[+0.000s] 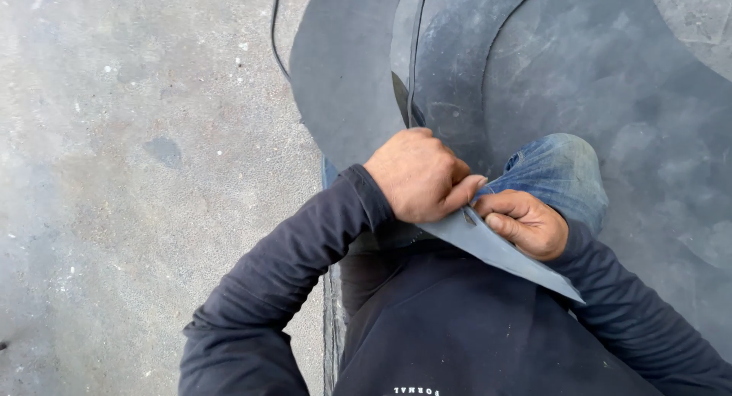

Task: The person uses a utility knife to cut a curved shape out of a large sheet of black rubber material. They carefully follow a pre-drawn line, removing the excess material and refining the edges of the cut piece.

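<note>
Both hands are pinching one grey rubber strip (503, 259) over the lap. Left hand (419, 175) is clamping its far-left end, right hand (526, 224) is gripping just beside; the strip's long axis is running near-right past the right wrist, rubber sheet (610, 76) beyond.

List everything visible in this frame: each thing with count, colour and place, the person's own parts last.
rubber sheet: one large, dark grey, with curved cuts, spread on the floor at top and right
cut rubber piece: one, grey, pointed, gripped by both hands at centre
thin strip: one, black, running up from the left hand
concrete floor: grey, speckled, left side
knee: one, blue jeans, centre right
sleeves: two, dark navy
left hand: on the piece
right hand: on the piece
</note>
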